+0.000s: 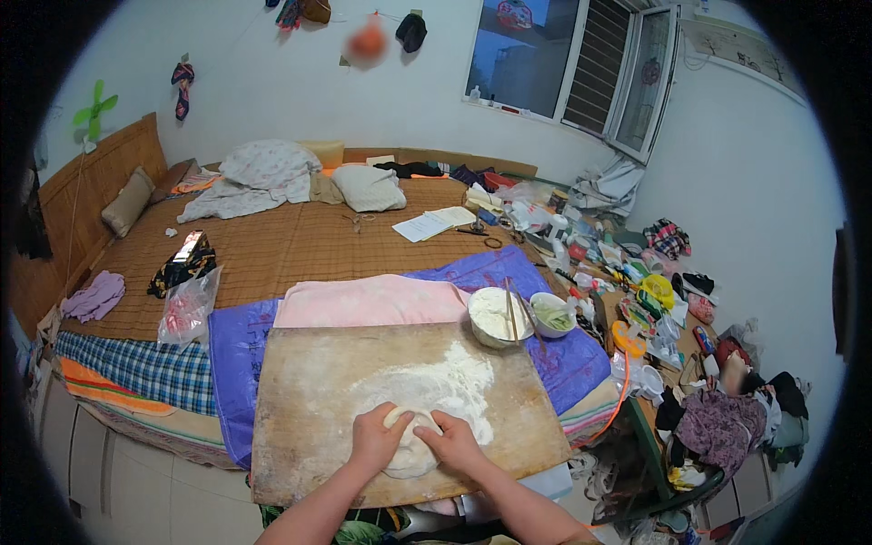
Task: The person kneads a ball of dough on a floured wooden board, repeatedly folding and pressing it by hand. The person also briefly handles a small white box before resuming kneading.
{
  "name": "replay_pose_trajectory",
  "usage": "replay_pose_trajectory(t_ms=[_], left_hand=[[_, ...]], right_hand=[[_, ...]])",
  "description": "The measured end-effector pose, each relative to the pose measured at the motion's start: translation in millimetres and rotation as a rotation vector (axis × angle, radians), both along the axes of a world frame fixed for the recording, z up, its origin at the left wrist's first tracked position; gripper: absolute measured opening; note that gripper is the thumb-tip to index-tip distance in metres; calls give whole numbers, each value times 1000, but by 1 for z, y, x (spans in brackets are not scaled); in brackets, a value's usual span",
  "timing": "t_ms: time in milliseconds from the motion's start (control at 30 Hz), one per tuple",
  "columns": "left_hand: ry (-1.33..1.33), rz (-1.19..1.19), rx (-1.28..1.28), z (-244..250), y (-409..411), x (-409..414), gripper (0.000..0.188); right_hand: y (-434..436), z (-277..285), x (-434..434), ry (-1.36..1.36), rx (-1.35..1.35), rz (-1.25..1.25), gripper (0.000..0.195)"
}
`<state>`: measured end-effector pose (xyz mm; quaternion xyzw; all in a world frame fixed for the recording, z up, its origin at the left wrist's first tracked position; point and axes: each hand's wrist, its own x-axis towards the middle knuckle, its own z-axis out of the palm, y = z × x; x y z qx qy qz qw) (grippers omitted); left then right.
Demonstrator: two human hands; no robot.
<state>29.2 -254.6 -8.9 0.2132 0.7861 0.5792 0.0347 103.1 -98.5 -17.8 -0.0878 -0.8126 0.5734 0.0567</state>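
Both hands hold a pale lump of dough (411, 458) near the front edge of a wooden board (306, 409). My left hand (375, 436) grips its left side, the thumb on top. On the right side, my right hand (451, 436) does the same, its thumb pressed into the upper part. White flour (463, 378) is spread over the board behind and right of the dough. A bowl of flour (492, 315) with chopsticks (511, 310) across it stands at the board's back right corner. Beside it is a smaller white bowl (553, 315) with something pale green inside.
The board rests on a bed's edge, over a pink cloth (368, 300) and a purple-blue sheet (235, 381). A plastic bag (187, 310) and a lit phone (189, 246) lie at left. Cluttered small items (599, 266) cover the right side, near an orange cord (623, 402).
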Motion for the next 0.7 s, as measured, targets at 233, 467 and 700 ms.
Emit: replay_pose_trajectory(t_ms=[233, 467, 700], left_hand=[[-252, -99, -78, -5, 7, -19, 41], [-141, -122, 102, -17, -10, -20, 28], [-88, -32, -122, -4, -2, -20, 23]], right_hand=[[19, -20, -7, -68, -166, -42, 31], [-3, 8, -15, 65, -345, -37, 22], [1, -4, -25, 117, -104, -56, 15]])
